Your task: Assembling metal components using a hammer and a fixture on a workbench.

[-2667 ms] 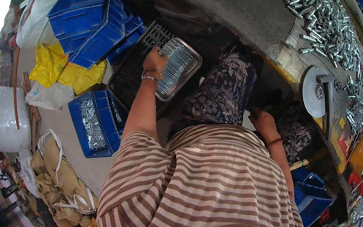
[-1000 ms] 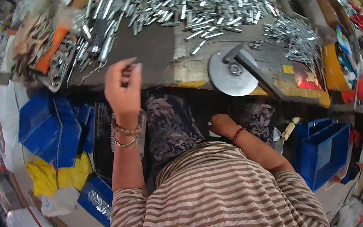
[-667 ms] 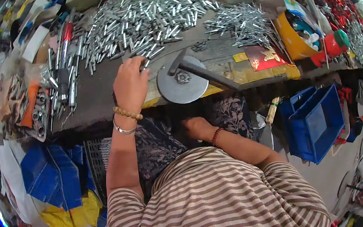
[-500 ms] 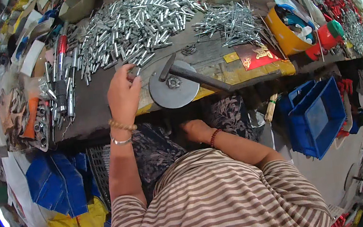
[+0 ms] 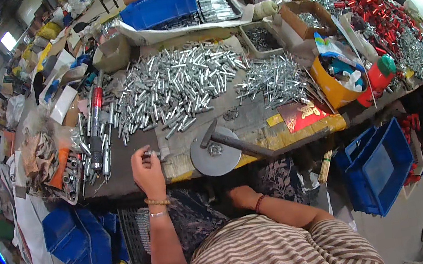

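A small silver metal tube (image 5: 150, 153) was pinched in the fingertips of the left hand (image 5: 147, 172), just above the workbench's near edge (image 5: 121, 185). It lay roughly level, its free end pointing right. Behind it, a large pile of similar silver tubes (image 5: 177, 85) lay loose on the bench.

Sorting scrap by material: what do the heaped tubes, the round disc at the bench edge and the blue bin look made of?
Tubes: likely bare metal, bright silver glints. Disc: probably steel, dull grey, flat sheen. Blue bin: likely moulded plastic, even matte colour.
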`<move>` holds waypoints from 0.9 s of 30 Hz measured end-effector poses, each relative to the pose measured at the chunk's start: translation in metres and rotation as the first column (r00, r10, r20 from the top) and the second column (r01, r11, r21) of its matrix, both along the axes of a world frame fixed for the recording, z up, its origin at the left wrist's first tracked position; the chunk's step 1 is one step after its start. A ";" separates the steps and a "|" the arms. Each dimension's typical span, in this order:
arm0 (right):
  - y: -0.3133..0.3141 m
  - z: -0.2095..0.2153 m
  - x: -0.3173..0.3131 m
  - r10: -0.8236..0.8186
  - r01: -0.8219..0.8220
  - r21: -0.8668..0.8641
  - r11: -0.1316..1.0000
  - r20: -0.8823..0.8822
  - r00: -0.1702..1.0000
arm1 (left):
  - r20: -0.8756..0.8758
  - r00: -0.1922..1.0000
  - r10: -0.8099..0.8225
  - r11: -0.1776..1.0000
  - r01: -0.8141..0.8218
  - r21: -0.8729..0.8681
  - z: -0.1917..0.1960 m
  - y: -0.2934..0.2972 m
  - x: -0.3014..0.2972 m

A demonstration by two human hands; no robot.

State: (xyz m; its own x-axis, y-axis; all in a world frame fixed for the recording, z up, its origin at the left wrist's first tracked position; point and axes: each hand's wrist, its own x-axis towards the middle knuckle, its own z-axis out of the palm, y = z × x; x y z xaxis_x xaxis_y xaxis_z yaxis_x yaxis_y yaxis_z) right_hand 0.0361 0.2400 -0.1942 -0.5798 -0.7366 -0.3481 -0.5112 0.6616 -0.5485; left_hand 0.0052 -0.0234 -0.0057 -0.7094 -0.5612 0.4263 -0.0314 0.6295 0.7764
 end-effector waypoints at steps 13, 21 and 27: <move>-0.001 0.007 -0.007 0.068 -0.071 0.069 0.995 0.039 0.997 | 0.048 0.996 0.080 0.980 -0.070 -0.186 -0.003 0.011 -0.006; 0.005 -0.011 -0.009 0.025 -0.030 0.095 0.995 0.059 0.998 | 0.030 0.997 0.066 0.960 -0.055 -0.273 -0.002 0.009 -0.007; 0.006 -0.021 -0.011 0.057 -0.069 0.122 0.990 0.103 0.993 | 0.060 0.994 0.090 0.973 -0.075 -0.217 0.003 0.015 -0.007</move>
State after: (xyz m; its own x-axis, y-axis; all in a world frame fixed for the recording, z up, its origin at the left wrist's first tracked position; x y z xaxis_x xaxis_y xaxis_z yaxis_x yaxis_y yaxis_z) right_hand 0.0251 0.2455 -0.2147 -0.4918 -0.7175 -0.4932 -0.5014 0.6965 -0.5133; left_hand -0.0016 -0.0088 -0.0028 -0.6967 -0.5200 0.4942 -0.1392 0.7737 0.6180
